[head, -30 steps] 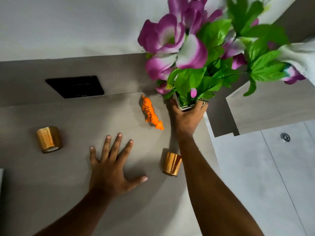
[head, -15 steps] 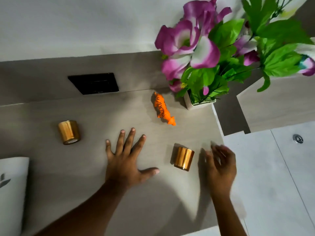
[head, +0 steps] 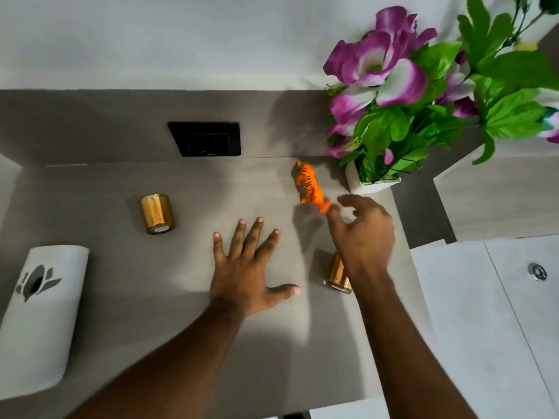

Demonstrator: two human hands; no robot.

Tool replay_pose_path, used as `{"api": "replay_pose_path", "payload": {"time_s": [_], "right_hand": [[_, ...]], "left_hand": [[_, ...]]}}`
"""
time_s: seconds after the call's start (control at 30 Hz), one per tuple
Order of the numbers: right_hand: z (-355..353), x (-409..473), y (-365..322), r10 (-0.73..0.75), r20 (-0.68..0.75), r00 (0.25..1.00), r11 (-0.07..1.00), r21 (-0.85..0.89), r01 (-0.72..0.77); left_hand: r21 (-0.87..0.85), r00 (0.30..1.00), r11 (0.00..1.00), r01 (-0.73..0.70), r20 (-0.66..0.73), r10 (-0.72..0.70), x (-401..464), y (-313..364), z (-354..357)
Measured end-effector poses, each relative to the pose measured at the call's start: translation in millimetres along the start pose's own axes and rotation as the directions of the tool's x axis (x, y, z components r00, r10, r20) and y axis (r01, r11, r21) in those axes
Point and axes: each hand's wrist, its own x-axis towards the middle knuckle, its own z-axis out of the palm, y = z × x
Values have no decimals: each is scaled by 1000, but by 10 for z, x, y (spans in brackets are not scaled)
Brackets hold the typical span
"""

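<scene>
An orange toy tiger (head: 309,187) with black stripes lies on the grey counter (head: 121,297) near the back. My right hand (head: 364,234) hovers just in front of it, fingers loosely spread, fingertips close to the tiger's near end and holding nothing. My left hand (head: 248,272) lies flat on the counter with straight, spread fingers. A white square pot of purple flowers and green leaves (head: 373,181) stands to the right of the tiger at the counter's back corner.
One gold cup (head: 156,213) lies to the left. A second gold cup (head: 339,275) sits partly hidden under my right wrist. A white dispenser (head: 36,316) is at the left edge. A black panel (head: 207,139) is set in the back ledge. White surface with a metal fitting (head: 537,271) lies right.
My right hand let go of the flower pot, drew back past the gold cup, then moved forward toward the tiger. The left hand stayed flat. The view shifted left.
</scene>
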Motion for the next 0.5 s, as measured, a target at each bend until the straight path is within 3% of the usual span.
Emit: {"api": "replay_pose_path", "payload": {"time_s": [0.2, 0.5], "right_hand": [[520, 464, -261, 244, 94, 965, 967, -103, -235], [814, 470, -138, 243, 22, 970, 956, -175, -236]], "left_hand": [[-12, 1000, 1000, 5, 29, -5, 24, -16, 3], [-14, 999, 1000, 13, 45, -12, 42, -3, 1]]}}
